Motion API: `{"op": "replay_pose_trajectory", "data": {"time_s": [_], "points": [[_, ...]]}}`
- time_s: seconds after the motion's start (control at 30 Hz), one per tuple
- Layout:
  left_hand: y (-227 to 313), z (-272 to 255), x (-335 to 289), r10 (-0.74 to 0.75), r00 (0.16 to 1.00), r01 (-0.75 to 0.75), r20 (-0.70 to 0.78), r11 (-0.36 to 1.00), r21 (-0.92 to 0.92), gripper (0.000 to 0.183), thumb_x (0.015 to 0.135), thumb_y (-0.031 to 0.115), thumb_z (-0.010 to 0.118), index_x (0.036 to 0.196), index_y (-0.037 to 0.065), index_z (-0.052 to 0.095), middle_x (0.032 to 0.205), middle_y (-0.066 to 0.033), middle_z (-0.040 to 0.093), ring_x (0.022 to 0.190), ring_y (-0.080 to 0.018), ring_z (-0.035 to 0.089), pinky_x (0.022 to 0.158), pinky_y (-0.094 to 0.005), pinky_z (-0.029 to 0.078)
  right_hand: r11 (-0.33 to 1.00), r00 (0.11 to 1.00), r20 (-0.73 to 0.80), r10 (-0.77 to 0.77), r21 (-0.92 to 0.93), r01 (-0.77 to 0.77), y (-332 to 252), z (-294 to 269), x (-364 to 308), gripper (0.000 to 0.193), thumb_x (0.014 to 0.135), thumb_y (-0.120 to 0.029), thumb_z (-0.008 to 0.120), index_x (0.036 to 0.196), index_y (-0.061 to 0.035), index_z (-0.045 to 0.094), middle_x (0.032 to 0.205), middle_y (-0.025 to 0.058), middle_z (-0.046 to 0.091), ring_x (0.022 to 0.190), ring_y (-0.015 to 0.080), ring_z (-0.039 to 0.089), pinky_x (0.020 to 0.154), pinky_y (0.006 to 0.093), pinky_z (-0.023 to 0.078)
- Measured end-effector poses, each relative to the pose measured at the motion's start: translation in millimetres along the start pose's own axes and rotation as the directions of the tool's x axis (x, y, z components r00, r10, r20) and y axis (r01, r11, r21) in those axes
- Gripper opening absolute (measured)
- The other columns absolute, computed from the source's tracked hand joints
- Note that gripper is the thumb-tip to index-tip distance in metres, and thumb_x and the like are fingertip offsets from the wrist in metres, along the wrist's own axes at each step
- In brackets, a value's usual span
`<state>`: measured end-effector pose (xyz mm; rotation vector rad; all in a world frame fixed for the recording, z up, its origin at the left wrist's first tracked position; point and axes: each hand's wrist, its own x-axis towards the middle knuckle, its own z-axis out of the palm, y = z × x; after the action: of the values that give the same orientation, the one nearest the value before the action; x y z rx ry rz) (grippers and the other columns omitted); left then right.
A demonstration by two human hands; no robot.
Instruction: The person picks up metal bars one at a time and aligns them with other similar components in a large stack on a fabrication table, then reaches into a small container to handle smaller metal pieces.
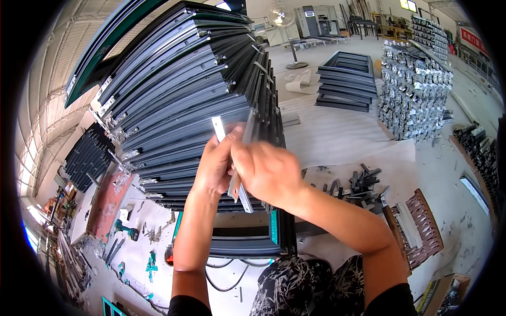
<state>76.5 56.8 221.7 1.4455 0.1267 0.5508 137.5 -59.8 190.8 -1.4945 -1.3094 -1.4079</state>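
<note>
My left hand (211,166) is closed round a slim silver metal strip (218,127), whose ends stick out above and below the fingers. Pressed close beside it, my right hand (268,167) is curled round a second thin greyish strip (234,188), which crosses the first at a slant. Motion blurs the right fingers and the upper part of this strip. Both hands are in front of a tall stack of dark grey metal frames (174,113), bundled in layers. Where the two strips meet is hidden by the fingers.
Dark frames (345,84) lie piled on pale sheeting to the right, near a stack of wrapped silver profiles (414,87). Dark offcuts (361,184) and a brown crate (421,226) are on the floor. A cordless drill (126,230) lies at left; a cable (229,287) loops below.
</note>
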Motion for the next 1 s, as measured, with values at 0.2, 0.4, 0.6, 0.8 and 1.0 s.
{"op": "replay_pose_trajectory", "data": {"time_s": [0.2,0.4,0.6,0.8,1.0], "points": [[-5.3,-8.4,-12.0,-0.013,1.0,0.012,-0.028,1.0,-0.013,0.035,0.092,0.026,0.056,0.115,0.0,0.054,0.069,-0.0014,0.056,0.047,-0.0035,0.04,0.038,-0.018,0.026,1.0,1.0,0.017,-0.01,0.025,0.01,2.4,-0.2,-9.7,0.029,0.073,-0.017,0.058,0.097,-0.0011,0.056,0.062,-0.0006,0.05,0.056,0.0127,0.053,0.042,0.024,0.042],[0.7,-2.2,-26.8,0.026,0.999,-0.029,-0.044,0.997,-0.069,0.033,0.092,0.024,0.056,0.112,-0.002,0.053,0.072,-0.0079,0.063,0.046,-0.0044,0.04,0.038,-0.0175,0.025,0.969,0.979,-0.116,0.166,0.206,-0.14,15.3,-4.0,-4.5,0.033,0.072,-0.016,0.065,0.101,-0.0062,0.053,0.064,0.0012,0.053,0.057,0.0159,0.056,0.044,0.0278,0.045],[-30.8,16.0,-86.5,0.03,0.979,-0.062,-0.202,0.986,-0.153,0.03,0.091,0.025,0.056,0.105,-0.001,0.056,0.066,-0.009,0.059,0.04,-0.0054,0.038,0.036,-0.0187,0.026,0.972,0.976,-0.078,0.202,0.139,-0.19,8.6,-9.8,-12.3,0.03,0.072,-0.005,0.064,0.101,-0.0057,0.057,0.066,0.0068,0.056,0.056,0.0232,0.056,0.049,0.0336,0.045],[-101.1,32.2,-157.5,-0.282,0.954,0.223,-0.101,0.895,-0.386,0.023,0.093,0.021,0.053,0.102,0.0,0.055,0.061,-0.0078,0.056,0.04,-0.0058,0.034,0.037,-0.0207,0.022,0.978,0.981,-0.082,0.174,0.131,-0.163,13.7,-14.3,2.7,0.024,0.076,-0.012,0.064,0.098,-0.0074,0.057,0.066,0.0046,0.055,0.057,0.0205,0.054,0.049,0.0327,0.044],[-159.7,54.3,-181.5,-0.459,0.887,0.416,0.053,0.742,-0.525,0.019,0.095,0.019,0.051,0.099,0.001,0.056,0.059,-0.0047,0.052,0.042,-0.0073,0.035,0.041,-0.0213,0.024,0.996,0.992,-0.097,0.081,0.032,-0.078,13.6,-11.6,4.3,0.015,0.077,-0.001,0.059,0.092,0.0022,0.059,0.074,0.0093,0.06,0.053,0.0243,0.053,0.048,0.032,0.043]]}}
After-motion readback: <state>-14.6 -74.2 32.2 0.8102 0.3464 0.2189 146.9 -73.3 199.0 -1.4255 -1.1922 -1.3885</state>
